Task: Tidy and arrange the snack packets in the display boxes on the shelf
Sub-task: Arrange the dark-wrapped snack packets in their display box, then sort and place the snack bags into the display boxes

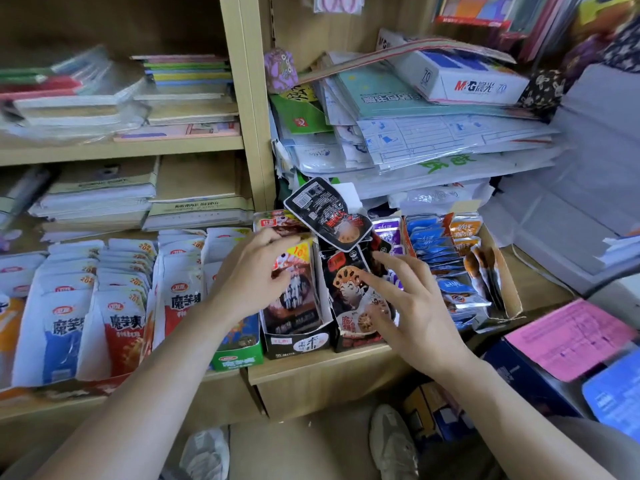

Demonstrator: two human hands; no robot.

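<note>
Fingertips of outspread right hand (415,306) on lotus-root packet (346,293); left hand (252,275) slack over dark packets (294,301).

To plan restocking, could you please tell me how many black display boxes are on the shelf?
2, side by side: the black display box by the left hand, and the lotus-root display box under the right hand. Others may be hidden.
</note>
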